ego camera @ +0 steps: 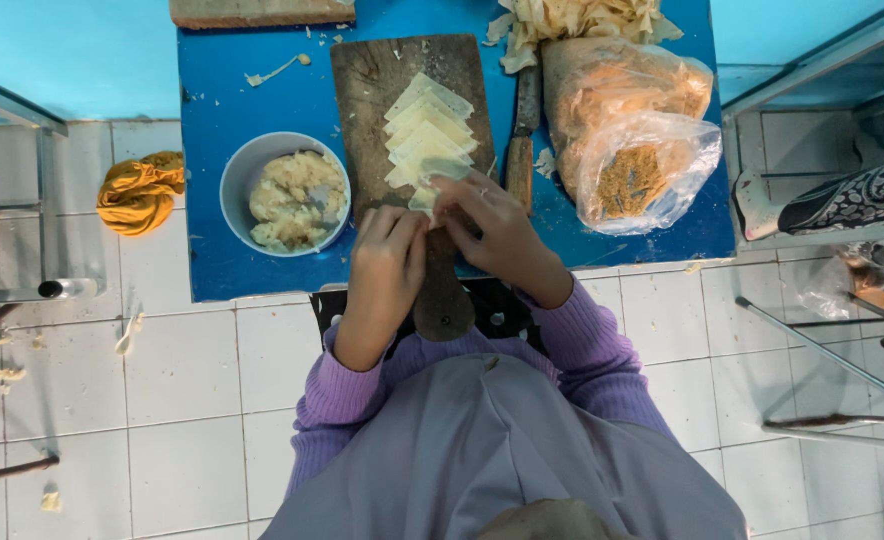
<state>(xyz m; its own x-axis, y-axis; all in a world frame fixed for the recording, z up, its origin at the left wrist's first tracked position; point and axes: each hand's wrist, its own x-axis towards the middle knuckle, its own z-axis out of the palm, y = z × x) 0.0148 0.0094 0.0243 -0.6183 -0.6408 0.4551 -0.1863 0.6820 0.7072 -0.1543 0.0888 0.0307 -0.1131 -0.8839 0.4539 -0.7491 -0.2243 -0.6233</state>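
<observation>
dough wrapper (425, 197) | between both hands' fingertips | over wooden board (377, 80)

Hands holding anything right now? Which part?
Both the left hand and right hand pinch one pale dough wrapper by its near edge, over the wooden cutting board.

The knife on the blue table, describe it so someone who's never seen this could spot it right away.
Start at the blue table and find the wooden cutting board in its middle. The knife lies just right of that board, beside the plastic bags, near the right hand. It is the only long, thin, wooden-handled tool there.
</observation>
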